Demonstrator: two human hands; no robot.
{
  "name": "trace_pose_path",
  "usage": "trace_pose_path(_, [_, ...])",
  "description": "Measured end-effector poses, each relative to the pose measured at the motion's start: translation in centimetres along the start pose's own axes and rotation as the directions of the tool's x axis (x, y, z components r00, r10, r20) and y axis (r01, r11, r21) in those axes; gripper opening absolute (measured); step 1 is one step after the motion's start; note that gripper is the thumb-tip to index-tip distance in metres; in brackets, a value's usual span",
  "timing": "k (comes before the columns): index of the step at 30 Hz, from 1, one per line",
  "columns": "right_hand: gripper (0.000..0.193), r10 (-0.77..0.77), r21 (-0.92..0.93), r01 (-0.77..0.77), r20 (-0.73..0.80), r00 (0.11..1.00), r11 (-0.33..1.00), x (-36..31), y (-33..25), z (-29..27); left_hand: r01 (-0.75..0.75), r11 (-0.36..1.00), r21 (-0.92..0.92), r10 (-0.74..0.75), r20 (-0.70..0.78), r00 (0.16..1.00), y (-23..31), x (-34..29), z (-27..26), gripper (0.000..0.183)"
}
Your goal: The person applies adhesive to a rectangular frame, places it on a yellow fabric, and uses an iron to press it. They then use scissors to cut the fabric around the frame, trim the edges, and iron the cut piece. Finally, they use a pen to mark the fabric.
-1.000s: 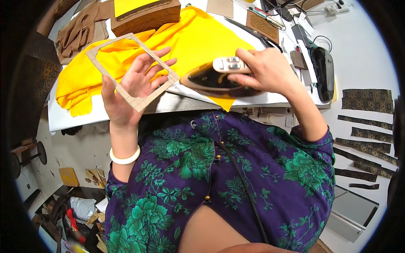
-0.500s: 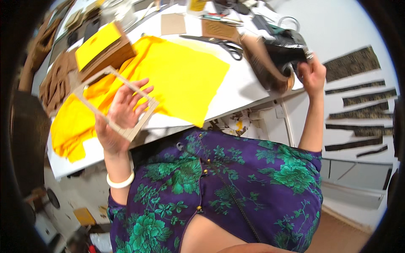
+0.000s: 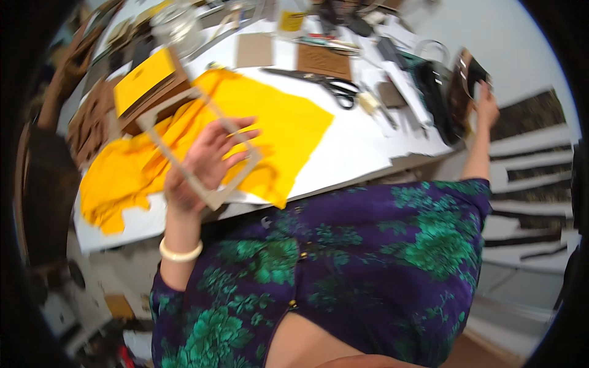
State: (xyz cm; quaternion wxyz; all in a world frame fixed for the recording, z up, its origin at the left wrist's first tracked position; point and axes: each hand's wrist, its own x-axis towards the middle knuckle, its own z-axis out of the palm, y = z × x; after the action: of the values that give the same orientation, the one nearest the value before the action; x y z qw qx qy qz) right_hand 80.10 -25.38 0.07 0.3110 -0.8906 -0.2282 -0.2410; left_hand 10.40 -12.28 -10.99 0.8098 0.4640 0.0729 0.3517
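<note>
My left hand (image 3: 211,156) holds a thin rectangular beige frame (image 3: 169,153), its fingers spread across the frame's opening and the frame resting near the thumb and palm. Below it lies a crumpled yellow cloth (image 3: 279,132) spread over the white table. At the right end of the table, my right hand (image 3: 486,109) grips a glossy dark brown curved piece with a black inside (image 3: 459,83); its exact kind is unclear. A dark folded item (image 3: 432,98) lies just left of it.
Black-handled scissors (image 3: 343,92) lie beyond the cloth, near a brown leather piece (image 3: 322,61) and a beige square (image 3: 254,50). A brown box with a yellow face (image 3: 147,80) and a glass jar (image 3: 175,30) stand at the far left. Dark patterned strips (image 3: 534,175) lie at the right.
My right hand has carried the brown-and-black piece farther right and away, uncovering small tools on the table. My left hand and the frame appear slightly farther right in the shifted view.
</note>
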Motion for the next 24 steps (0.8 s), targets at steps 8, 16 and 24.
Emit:
trace_pose_path(8, [0.074,-0.063,-0.11,0.12,0.422,0.904,0.987,4.7,3.5,0.4,0.004,0.998,-0.07,0.012,0.233,0.972,0.0,0.4,-0.8,0.136])
trace_pose_path(16, [0.038,-0.589,0.76,0.249,0.21,0.78,0.6,-22.7,-15.8,-5.0,-0.009,1.0,-0.025,0.012,0.111,0.994,-1.0,0.6,0.7,0.136])
trace_pose_path(24, [0.119,-0.847,0.967,0.017,0.216,0.486,0.256,-42.3,-24.0,-7.6,-0.075,0.985,0.156,0.072,0.025,0.997,-2.5,1.1,2.1,0.141])
